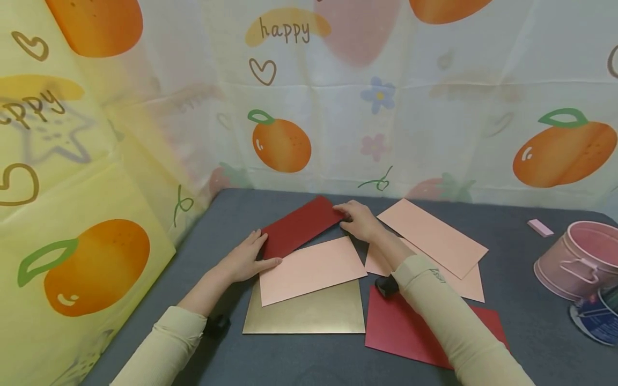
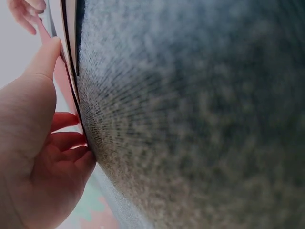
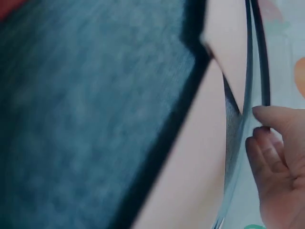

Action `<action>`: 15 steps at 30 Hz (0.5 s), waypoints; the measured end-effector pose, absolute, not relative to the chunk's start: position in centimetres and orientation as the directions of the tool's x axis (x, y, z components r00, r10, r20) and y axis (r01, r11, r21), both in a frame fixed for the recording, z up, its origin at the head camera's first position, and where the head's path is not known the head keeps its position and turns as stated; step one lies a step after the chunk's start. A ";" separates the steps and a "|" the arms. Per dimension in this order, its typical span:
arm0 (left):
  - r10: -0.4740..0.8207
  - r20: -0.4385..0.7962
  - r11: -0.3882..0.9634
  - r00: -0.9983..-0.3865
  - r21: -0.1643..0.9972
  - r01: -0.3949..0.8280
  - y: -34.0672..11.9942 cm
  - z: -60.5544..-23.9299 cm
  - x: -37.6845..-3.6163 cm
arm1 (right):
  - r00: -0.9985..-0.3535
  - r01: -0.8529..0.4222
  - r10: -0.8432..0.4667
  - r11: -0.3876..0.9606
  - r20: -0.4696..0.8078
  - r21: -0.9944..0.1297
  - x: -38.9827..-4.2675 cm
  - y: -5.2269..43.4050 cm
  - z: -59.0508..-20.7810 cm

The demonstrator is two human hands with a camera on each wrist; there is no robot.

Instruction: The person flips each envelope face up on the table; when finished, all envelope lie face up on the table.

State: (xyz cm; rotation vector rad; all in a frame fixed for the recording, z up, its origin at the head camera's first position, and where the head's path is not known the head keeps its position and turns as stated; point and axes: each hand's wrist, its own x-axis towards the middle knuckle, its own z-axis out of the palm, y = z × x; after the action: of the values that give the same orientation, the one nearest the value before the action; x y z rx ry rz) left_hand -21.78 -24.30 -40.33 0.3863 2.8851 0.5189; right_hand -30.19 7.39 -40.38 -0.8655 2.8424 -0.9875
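A flat red rectangular card lies slantwise between both hands, overlapping a pink card. Fingers and thumb of my left hand hold the red card's left end, with the thumb by the pink card's upper left corner. At its right corner, my right hand pinches the red card between thumb and fingers. Beneath the pink card shows a gold card. In the left wrist view, the left hand has its fingertips low against card edges; in the right wrist view, the right hand has thumb and fingers close together.
Two overlapping pink cards lie right of the right hand. A darker red card is under the right forearm. Farther right are a small pink block, a pink bucket and a blue container. A patterned curtain borders the table.
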 end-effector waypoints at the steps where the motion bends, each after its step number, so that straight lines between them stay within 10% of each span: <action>1: 0.288 -0.133 0.902 -0.948 0.370 0.222 -24.4 -40.3 -21.8 | -0.843 -0.509 -0.504 0.641 0.185 -0.574 -30.2 7.5 -40.4; 15: 0.464 0.177 0.739 -0.868 0.464 0.489 -25.7 -39.1 -21.2 | -0.782 -0.622 -0.543 0.638 0.306 -0.454 -29.1 8.5 -39.2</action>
State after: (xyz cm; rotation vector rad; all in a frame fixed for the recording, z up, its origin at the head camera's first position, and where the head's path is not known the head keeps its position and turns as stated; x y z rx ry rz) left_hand -21.24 -25.66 -39.13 0.8153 2.9753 0.8155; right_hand -29.05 8.53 -39.20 -1.0622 2.9701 -0.9112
